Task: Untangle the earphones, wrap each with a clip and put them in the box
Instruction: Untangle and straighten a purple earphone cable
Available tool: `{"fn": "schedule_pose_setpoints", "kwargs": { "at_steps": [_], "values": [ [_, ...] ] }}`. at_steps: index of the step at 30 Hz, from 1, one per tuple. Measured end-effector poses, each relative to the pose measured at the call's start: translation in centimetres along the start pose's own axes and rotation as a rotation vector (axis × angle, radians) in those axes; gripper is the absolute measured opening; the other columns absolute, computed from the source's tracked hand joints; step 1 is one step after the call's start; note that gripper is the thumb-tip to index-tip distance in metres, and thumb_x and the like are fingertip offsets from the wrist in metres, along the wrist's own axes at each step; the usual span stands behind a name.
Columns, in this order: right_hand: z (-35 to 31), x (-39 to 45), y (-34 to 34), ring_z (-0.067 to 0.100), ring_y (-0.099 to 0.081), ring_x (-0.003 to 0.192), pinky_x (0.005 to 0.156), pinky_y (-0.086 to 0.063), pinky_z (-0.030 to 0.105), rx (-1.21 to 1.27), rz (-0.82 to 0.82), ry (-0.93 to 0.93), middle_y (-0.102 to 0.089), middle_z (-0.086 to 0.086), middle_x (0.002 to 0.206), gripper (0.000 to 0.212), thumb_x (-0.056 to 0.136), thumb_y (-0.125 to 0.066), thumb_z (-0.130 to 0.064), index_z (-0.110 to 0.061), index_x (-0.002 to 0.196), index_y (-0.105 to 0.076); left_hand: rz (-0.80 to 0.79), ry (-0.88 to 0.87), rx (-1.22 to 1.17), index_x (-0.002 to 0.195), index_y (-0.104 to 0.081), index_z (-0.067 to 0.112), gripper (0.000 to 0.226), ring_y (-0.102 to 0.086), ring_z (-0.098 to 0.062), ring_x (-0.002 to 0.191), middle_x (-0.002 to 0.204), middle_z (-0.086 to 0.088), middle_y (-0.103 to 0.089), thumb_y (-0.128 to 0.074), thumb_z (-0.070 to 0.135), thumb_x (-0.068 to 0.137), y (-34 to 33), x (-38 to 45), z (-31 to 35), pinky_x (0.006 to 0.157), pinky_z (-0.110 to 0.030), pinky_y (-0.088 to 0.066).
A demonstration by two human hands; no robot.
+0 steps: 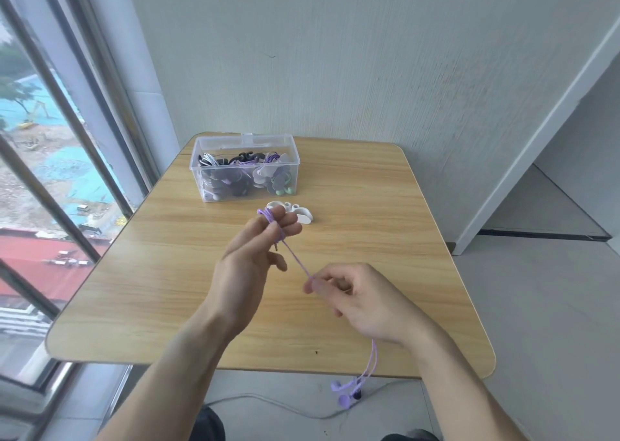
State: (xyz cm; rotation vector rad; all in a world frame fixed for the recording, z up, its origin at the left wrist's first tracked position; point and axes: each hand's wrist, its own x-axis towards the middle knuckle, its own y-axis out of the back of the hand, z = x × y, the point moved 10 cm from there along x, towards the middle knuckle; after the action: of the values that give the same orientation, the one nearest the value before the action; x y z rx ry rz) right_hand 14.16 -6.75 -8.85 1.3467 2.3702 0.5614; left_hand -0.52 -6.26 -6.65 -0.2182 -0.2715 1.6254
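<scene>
In the head view, the left hand is raised above the wooden table, with the thin purple earphone cable wound in loops around its raised fingers. From there the cable runs taut and diagonal, down and to the right, to the right hand, which pinches it between thumb and fingertips. Below that hand the cable hangs past the table edge, ending in rounded purple earbuds. A white, curved plastic clip lies just in front of the clear plastic box, which is rectangular and holds wrapped earphones.
</scene>
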Motion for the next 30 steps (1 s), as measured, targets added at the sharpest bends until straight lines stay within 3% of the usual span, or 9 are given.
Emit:
{"fn": "schedule_pose_setpoints", "kwargs": {
  "at_steps": [4, 6, 10, 12, 15, 18, 22, 26, 30],
  "values": [
    [-0.7, -0.2, -1.4, 0.016, -0.049, 0.061, 0.060, -0.039, 0.033, 0.048, -0.073, 0.034, -0.054, 0.000, 0.064, 0.017, 0.095, -0.062, -0.040, -0.029, 0.091, -0.075, -0.107, 0.054, 0.434, 0.118, -0.061, 0.024, 0.024, -0.064, -0.007, 0.107, 0.114, 0.006, -0.069, -0.046, 0.035, 0.104, -1.2, -0.9, -1.9, 0.074, -0.027, -0.044],
    [-1.7, -0.3, -0.6, 0.020, -0.046, 0.062, 0.060, -0.039, 0.042, 0.142, -0.016, 0.100, -0.053, 0.011, 0.064, 0.018, 0.090, -0.067, -0.040, -0.026, 0.084, -0.075, -0.180, 0.096, 0.480, 0.109, -0.066, 0.021, 0.035, -0.063, -0.006, 0.091, 0.102, 0.005, -0.070, -0.037, 0.040, 0.106, -1.9, -1.2, -2.5, 0.069, -0.025, -0.045],
    [-2.1, -0.4, 2.2, 0.039, -0.070, 0.078, 0.080, -0.053, 0.057, 0.275, 0.099, 0.185, -0.073, 0.015, 0.074, 0.027, 0.095, -0.066, -0.031, -0.012, 0.078, -0.075, -0.442, 0.145, 0.547, 0.078, -0.063, 0.013, 0.048, -0.049, -0.011, 0.063, 0.069, 0.000, -0.062, -0.035, 0.046, 0.098, -4.1, -2.1, -3.1, 0.059, -0.020, -0.037],
    [-1.5, -0.3, 2.8, 0.037, -0.065, 0.070, 0.070, -0.052, 0.051, 0.231, 0.147, 0.164, -0.072, 0.021, 0.074, 0.026, 0.092, -0.069, -0.039, -0.017, 0.081, -0.078, -0.473, 0.179, 0.510, 0.070, -0.055, 0.015, 0.043, -0.041, -0.015, 0.060, 0.061, 0.000, -0.050, -0.037, 0.043, 0.097, -4.4, -2.2, -3.2, 0.059, -0.018, -0.034],
    [-0.6, -0.2, 3.5, 0.016, -0.039, 0.056, 0.053, -0.033, 0.031, 0.223, 0.248, 0.124, -0.052, 0.006, 0.059, 0.025, 0.089, -0.075, -0.037, -0.014, 0.079, -0.075, -0.438, 0.219, 0.377, 0.064, -0.045, 0.019, 0.036, -0.027, -0.017, 0.058, 0.058, -0.001, -0.036, -0.043, 0.039, 0.094, -4.3, -2.0, -3.1, 0.052, -0.021, -0.026],
    [0.1, -0.1, 4.3, 0.015, -0.036, 0.054, 0.051, -0.031, 0.027, 0.213, 0.312, 0.071, -0.048, 0.004, 0.062, 0.030, 0.089, -0.072, -0.040, -0.012, 0.079, -0.070, -0.362, 0.270, 0.112, 0.062, -0.044, 0.021, 0.036, -0.019, -0.016, 0.055, 0.056, 0.000, -0.031, -0.051, 0.031, 0.095, -3.9, -1.8, -2.5, 0.052, -0.027, -0.014],
    [-0.1, -0.1, 3.8, 0.008, -0.032, 0.047, 0.048, -0.030, 0.024, 0.109, 0.233, 0.067, -0.049, 0.004, 0.063, 0.028, 0.097, -0.062, -0.037, -0.018, 0.079, -0.072, -0.195, 0.257, -0.244, 0.071, -0.044, 0.019, 0.033, -0.031, -0.013, 0.053, 0.062, 0.001, -0.037, -0.039, 0.030, 0.101, -2.6, -1.0, -1.5, 0.051, -0.026, -0.021],
    [0.4, 0.0, 1.8, 0.014, -0.042, 0.045, 0.041, -0.036, 0.027, 0.001, 0.138, -0.004, -0.050, 0.004, 0.064, 0.028, 0.101, -0.057, -0.035, -0.024, 0.079, -0.071, -0.077, 0.148, -0.267, 0.086, -0.052, 0.017, 0.026, -0.049, -0.013, 0.067, 0.077, 0.001, -0.054, -0.035, 0.023, 0.106, -1.0, -0.2, -0.9, 0.057, -0.025, -0.032],
    [0.2, 0.0, -0.1, 0.013, -0.052, 0.053, 0.056, -0.044, 0.034, -0.103, 0.066, -0.026, -0.055, -0.003, 0.057, 0.023, 0.099, -0.057, -0.034, -0.024, 0.082, -0.069, -0.078, 0.066, -0.137, 0.110, -0.062, 0.011, 0.019, -0.066, -0.015, 0.095, 0.102, -0.002, -0.069, -0.045, 0.012, 0.102, -0.8, 0.1, -0.8, 0.062, -0.024, -0.040]
  ]
}}
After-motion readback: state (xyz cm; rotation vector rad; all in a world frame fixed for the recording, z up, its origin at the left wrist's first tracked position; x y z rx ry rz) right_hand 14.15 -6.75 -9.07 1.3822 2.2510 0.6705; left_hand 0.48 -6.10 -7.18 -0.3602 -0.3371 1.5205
